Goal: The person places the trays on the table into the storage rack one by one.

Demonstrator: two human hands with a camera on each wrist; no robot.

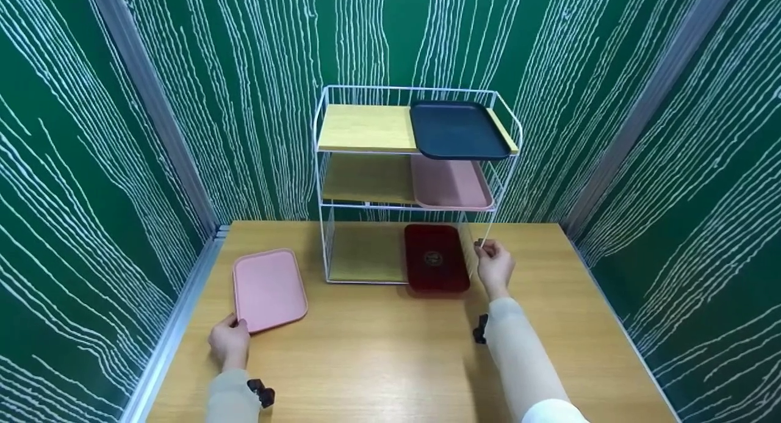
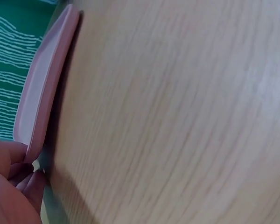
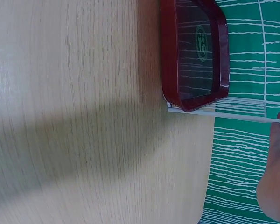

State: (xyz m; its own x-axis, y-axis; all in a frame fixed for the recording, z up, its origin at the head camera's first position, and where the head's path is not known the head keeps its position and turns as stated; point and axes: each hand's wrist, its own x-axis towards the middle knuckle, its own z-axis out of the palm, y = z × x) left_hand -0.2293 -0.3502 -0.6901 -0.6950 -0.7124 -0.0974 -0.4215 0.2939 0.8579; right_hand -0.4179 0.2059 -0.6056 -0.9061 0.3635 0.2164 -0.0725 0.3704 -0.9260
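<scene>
My left hand (image 1: 229,343) pinches the near corner of the pink tray (image 1: 269,289), which lies flat on the table (image 1: 390,362), left of the white wire rack (image 1: 323,185). The tray's long axis runs away from my fingers. My right hand (image 1: 494,265), far from it, pinches the rack's front right post beside the dark red tray (image 1: 435,258).

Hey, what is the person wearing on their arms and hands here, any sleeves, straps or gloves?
Both hands are bare, with no gloves or rings visible. The left hand and right hand come out of long, pale beige sleeves that reach the wrists. The right sleeve turns whiter near the picture's lower edge. A small black clip or strap piece sits on each forearm, on the left sleeve and beside the right wrist.
</scene>
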